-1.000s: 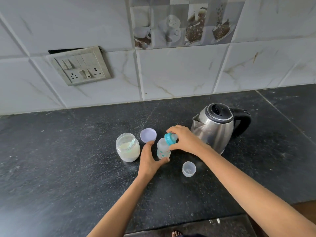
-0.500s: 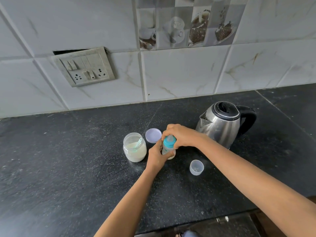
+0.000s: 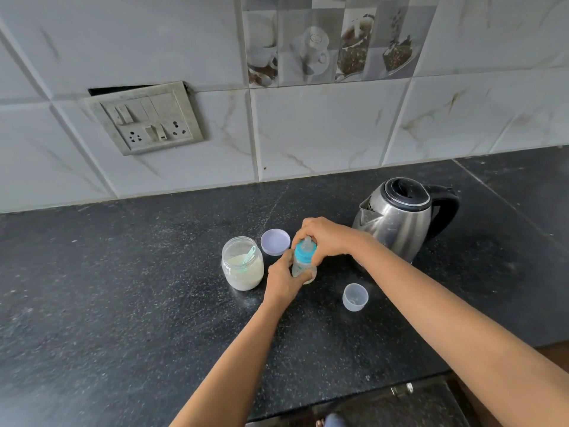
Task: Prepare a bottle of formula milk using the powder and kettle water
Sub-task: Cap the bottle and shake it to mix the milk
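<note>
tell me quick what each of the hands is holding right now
Left hand: closed, gripping the body of the bottle.
Right hand: closed, fingers curled round the teal collar on top.

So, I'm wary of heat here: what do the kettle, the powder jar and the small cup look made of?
The kettle: steel by its look, a shiny grey body with soft reflections; its handle looks like black plastic. The powder jar: clear, its contents show through; glass or plastic, cannot tell. The small cup: probably plastic, with a thin, cloudy, translucent wall.
</note>
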### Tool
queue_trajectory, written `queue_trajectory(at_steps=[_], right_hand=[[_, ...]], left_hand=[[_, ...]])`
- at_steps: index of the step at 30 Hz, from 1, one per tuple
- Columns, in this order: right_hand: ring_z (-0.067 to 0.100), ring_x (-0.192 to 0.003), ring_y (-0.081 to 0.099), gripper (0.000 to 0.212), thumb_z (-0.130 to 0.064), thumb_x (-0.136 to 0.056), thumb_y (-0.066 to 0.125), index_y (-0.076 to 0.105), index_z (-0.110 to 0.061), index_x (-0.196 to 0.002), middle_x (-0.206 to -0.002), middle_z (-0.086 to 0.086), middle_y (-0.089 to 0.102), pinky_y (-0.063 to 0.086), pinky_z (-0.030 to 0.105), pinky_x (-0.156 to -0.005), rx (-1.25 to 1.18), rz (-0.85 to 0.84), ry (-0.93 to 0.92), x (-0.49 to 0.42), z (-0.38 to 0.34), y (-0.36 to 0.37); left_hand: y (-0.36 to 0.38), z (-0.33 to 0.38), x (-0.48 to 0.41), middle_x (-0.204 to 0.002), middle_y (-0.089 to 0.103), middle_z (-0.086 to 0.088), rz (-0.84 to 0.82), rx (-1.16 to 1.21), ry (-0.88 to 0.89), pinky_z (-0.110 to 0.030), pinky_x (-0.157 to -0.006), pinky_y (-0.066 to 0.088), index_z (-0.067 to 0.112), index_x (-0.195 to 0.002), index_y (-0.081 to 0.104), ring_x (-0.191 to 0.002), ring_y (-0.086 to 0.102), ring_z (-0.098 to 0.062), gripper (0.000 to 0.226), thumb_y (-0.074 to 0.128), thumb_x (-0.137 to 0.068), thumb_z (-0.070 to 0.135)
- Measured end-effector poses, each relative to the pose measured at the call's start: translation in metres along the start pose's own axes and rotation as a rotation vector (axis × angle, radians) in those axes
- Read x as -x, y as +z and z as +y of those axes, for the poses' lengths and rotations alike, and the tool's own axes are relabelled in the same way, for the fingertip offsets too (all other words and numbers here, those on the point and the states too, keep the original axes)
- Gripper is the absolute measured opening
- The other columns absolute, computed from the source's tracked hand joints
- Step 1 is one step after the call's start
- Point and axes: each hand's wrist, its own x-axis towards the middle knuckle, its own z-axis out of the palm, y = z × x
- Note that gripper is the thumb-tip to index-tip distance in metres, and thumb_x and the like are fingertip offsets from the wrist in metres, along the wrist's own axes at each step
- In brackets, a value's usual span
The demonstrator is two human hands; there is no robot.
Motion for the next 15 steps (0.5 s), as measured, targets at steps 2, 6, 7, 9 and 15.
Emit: queue_trajectory(at_steps=[2, 6, 7, 9, 15], right_hand=[[0.010, -0.095, 0.047, 0.050, -0.011, -0.066, 0.081, 0.063, -0.023, -0.112, -0.106, -0.003, 0.046, 0.040, 0.017, -0.068, 0.004, -0.005, 0.011, -0.003, -0.001, -0.002], [0.012, -0.095, 0.054, 0.048, -0.020, -0.066, 0.084, 0.062, -0.017, -0.109, -0.104, -0.004, 0.050, 0.043, 0.016, -0.066, -0.081, 0.079, 0.085, 0.001, -0.002, 0.004], [0.012, -0.094, 0.055, 0.049, -0.025, -0.066, 0.085, 0.061, -0.016, -0.108, -0.103, -0.003, 0.052, 0.044, 0.018, -0.067, -0.089, 0.103, 0.107, 0.002, -0.003, 0.007], [0.014, -0.088, 0.057, 0.051, -0.038, -0.066, 0.084, 0.061, -0.014, -0.104, -0.098, -0.001, 0.055, 0.047, 0.021, -0.068, -0.074, 0.151, 0.171, 0.005, -0.005, 0.013], [0.014, -0.087, 0.056, 0.064, -0.065, -0.065, 0.073, 0.060, -0.016, -0.105, -0.105, 0.000, 0.056, 0.051, 0.032, -0.077, -0.018, 0.272, 0.292, 0.016, 0.006, 0.034]], left_hand=[[-0.001, 0.000, 0.000, -0.131, 0.059, 0.004, -0.008, -0.007, -0.003, -0.022, -0.094, 0.042, 0.018, -0.134, 0.048, -0.111, 0.054, -0.006, 0.062, 0.078, -0.080, 0.022], [0.000, 0.001, 0.002, -0.123, 0.061, 0.007, -0.006, 0.002, -0.001, -0.020, -0.088, 0.042, 0.022, -0.130, 0.050, -0.107, 0.057, -0.006, 0.057, 0.077, -0.080, 0.020], [-0.001, 0.001, 0.003, -0.120, 0.060, 0.010, -0.008, 0.004, 0.001, -0.019, -0.087, 0.042, 0.022, -0.130, 0.050, -0.108, 0.058, -0.006, 0.056, 0.077, -0.080, 0.020], [-0.001, 0.003, 0.004, -0.115, 0.056, 0.014, -0.019, -0.008, -0.005, -0.017, -0.085, 0.040, 0.020, -0.131, 0.050, -0.106, 0.056, -0.005, 0.056, 0.075, -0.082, 0.017], [-0.002, 0.004, 0.004, -0.129, 0.058, 0.005, -0.032, -0.015, -0.007, -0.017, -0.089, 0.038, 0.019, -0.137, 0.046, -0.105, 0.050, -0.002, 0.060, 0.074, -0.084, 0.020]])
